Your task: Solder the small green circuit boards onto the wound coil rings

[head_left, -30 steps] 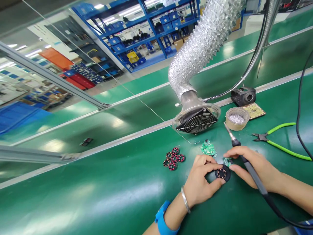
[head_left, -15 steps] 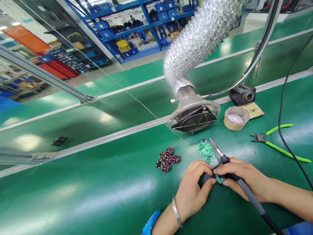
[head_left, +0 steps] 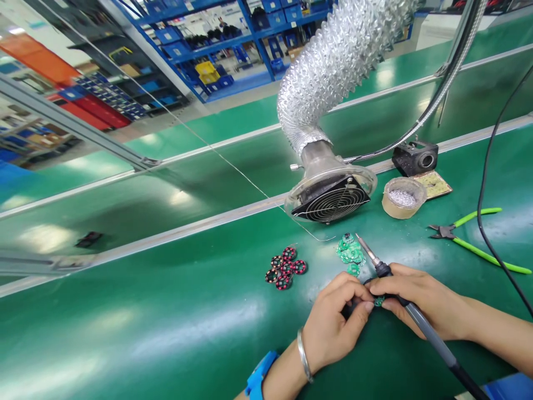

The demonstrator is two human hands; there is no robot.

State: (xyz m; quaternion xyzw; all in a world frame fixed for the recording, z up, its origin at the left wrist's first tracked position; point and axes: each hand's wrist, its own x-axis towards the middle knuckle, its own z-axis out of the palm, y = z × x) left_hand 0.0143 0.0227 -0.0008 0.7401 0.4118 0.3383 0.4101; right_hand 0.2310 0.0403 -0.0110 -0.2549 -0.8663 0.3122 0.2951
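Note:
Between my two hands is a small round green circuit board (head_left: pixel 378 301), mostly covered by fingers, with something dark against it. Thumb and fingers of my left hand (head_left: pixel 339 316) pinch its left side. My right hand (head_left: pixel 425 303) grips the board's right side and also carries a soldering iron (head_left: pixel 428 330), its tip pointing up and away to the left. Just beyond the tip lies a pile of green round circuit boards (head_left: pixel 350 251). Left of that pile sit several black rings with red and copper-coloured marks (head_left: pixel 286 269).
A fume extractor hood (head_left: pixel 331 200) on a silver duct hangs over the bench. Behind the right hand are a tub of silvery bits (head_left: pixel 403 203), a sponge tray (head_left: pixel 435 185), an iron holder (head_left: pixel 415 160) and green-handled cutters (head_left: pixel 478 239). Solder wire (head_left: pixel 310 233) dangles near the hood.
My left thumb has shifted right and up over the round board, so less of its green face shows. The soldering iron stays in my right hand. The view has shifted slightly.

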